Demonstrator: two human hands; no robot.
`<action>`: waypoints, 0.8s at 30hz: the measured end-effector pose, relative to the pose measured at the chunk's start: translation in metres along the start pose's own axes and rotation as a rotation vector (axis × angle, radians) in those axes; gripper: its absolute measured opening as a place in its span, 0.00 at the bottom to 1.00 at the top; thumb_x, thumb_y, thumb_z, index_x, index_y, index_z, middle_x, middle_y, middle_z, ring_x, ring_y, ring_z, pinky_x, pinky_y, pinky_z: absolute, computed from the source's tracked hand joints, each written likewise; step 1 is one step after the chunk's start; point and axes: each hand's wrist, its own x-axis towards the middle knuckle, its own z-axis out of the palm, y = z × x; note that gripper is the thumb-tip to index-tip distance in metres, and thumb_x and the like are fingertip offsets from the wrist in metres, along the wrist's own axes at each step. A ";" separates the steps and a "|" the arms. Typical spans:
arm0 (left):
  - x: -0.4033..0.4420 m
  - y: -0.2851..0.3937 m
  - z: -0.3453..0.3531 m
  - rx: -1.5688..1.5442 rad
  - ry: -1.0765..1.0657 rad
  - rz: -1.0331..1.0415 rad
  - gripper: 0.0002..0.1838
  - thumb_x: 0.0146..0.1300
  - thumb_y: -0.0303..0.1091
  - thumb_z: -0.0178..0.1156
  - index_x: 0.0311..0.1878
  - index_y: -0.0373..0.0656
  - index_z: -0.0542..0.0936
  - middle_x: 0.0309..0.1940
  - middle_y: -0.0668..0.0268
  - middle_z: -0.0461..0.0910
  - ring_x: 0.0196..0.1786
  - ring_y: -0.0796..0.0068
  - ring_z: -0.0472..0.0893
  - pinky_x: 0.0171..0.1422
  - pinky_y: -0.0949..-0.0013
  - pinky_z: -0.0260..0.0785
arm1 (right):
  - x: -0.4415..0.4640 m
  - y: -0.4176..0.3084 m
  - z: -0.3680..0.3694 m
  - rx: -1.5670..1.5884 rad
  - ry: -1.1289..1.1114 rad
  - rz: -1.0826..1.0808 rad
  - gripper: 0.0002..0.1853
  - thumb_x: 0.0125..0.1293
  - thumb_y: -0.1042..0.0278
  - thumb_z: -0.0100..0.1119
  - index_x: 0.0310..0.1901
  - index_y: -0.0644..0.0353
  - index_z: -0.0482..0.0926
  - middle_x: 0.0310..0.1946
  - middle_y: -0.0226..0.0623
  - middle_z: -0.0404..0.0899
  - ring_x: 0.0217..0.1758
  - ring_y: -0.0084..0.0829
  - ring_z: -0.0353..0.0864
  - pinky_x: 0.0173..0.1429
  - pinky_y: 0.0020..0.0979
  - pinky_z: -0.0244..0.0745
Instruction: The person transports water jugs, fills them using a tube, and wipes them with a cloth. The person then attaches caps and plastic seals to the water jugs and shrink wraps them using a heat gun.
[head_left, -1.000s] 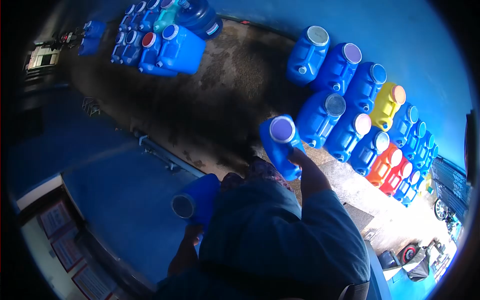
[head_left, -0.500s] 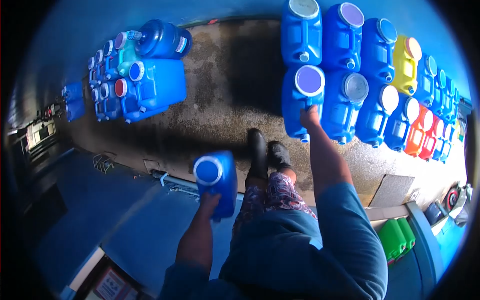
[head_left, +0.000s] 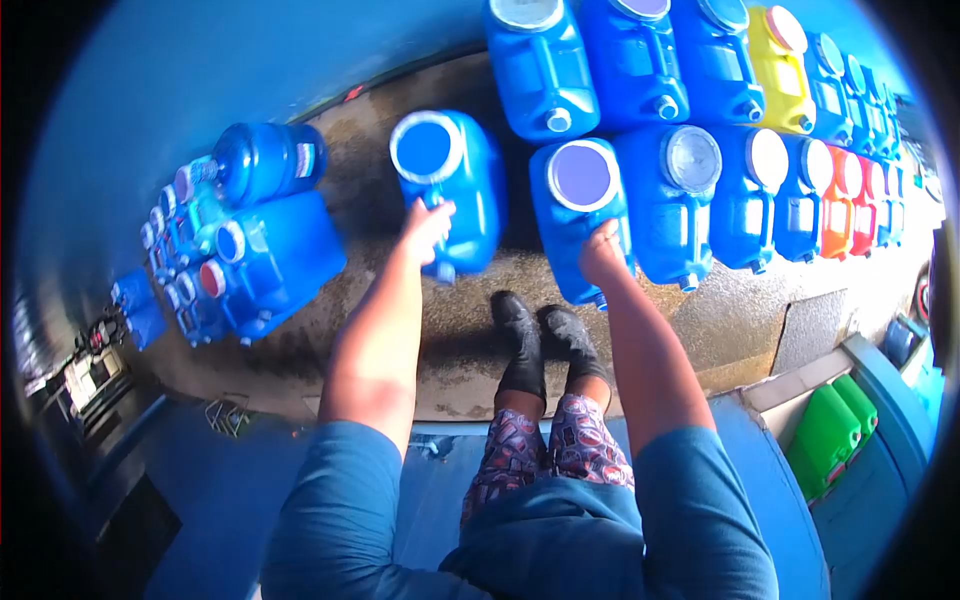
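Note:
My left hand [head_left: 428, 232] is closed round the handle of a blue jug with a blue cap [head_left: 470, 190], held out over the floor. Further right, my right hand [head_left: 602, 250] grips the handle of a blue jug with a purple cap [head_left: 555, 235]. That jug stands at the left end of the front row, beside a blue jug with a clear grey cap [head_left: 668, 225]. Behind it is a blue jug with a whitish cap [head_left: 535, 85]. A gap separates the two held jugs.
Rows of jugs, including a yellow one [head_left: 783, 85] and a red one [head_left: 863, 200], run right along the wall. Another cluster with a round water bottle [head_left: 262, 165] stands left. Green jugs [head_left: 825, 435] are at lower right. My boots [head_left: 545, 330] are on the wet floor [head_left: 455, 345].
My left hand has raised its jug forward from beside my legs to near the row. My right hand's jug remains at the row's end. The view has shifted, with my boots now more central.

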 end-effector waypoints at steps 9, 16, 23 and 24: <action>-0.015 0.076 0.007 0.317 0.160 0.696 0.30 0.63 0.27 0.63 0.68 0.37 0.66 0.54 0.60 0.78 0.56 0.68 0.79 0.66 0.66 0.70 | -0.024 -0.023 -0.023 -0.117 -0.084 -0.017 0.31 0.65 0.67 0.61 0.62 0.65 0.54 0.60 0.61 0.69 0.61 0.57 0.77 0.62 0.47 0.76; -0.234 -0.102 -0.126 0.813 -0.384 0.100 0.26 0.66 0.34 0.64 0.65 0.38 0.69 0.42 0.63 0.79 0.45 0.74 0.79 0.55 0.65 0.74 | -0.078 0.045 -0.064 -0.166 0.170 -0.283 0.43 0.63 0.41 0.62 0.67 0.67 0.58 0.59 0.55 0.69 0.64 0.55 0.70 0.65 0.50 0.69; -0.349 -0.161 -0.209 1.420 -0.611 -0.539 0.19 0.55 0.44 0.67 0.36 0.35 0.85 0.38 0.49 0.85 0.45 0.57 0.84 0.52 0.56 0.75 | -0.286 0.367 -0.094 -0.210 -0.316 0.178 0.28 0.60 0.56 0.59 0.60 0.58 0.72 0.56 0.54 0.79 0.61 0.53 0.78 0.65 0.46 0.74; -0.351 -0.148 -0.193 1.453 -0.520 -0.476 0.19 0.55 0.45 0.67 0.37 0.35 0.85 0.34 0.52 0.85 0.39 0.59 0.84 0.47 0.56 0.74 | -0.309 0.422 -0.091 -0.264 -0.349 0.177 0.25 0.60 0.54 0.61 0.56 0.60 0.77 0.53 0.52 0.81 0.59 0.50 0.80 0.61 0.46 0.76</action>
